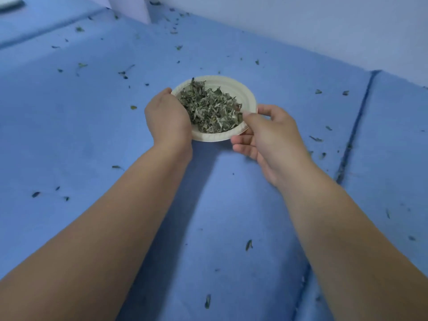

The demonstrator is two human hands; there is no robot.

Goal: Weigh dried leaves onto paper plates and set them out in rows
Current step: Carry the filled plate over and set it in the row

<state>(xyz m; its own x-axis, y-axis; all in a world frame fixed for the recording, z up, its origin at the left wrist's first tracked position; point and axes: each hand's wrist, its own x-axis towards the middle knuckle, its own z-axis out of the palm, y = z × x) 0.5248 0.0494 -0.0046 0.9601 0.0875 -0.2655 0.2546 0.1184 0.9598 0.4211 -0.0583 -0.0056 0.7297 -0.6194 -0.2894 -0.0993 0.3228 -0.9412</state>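
Note:
A white paper plate (234, 85) holds a heap of dried green leaves (209, 107) in the middle of the view, over a blue mat (92, 126). My left hand (168, 118) grips the plate's left rim, its fingers hidden under the plate. My right hand (269, 135) holds the right rim, thumb on top and fingers curled beneath. Whether the plate rests on the mat or hangs just above it, I cannot tell.
Loose leaf bits lie scattered over the blue mat. A dark seam (354, 133) between mats runs on the right. A pale wall (324, 28) stands behind, with a white upright panel (132, 6) at the top. A white object's edge (9, 3) shows top left.

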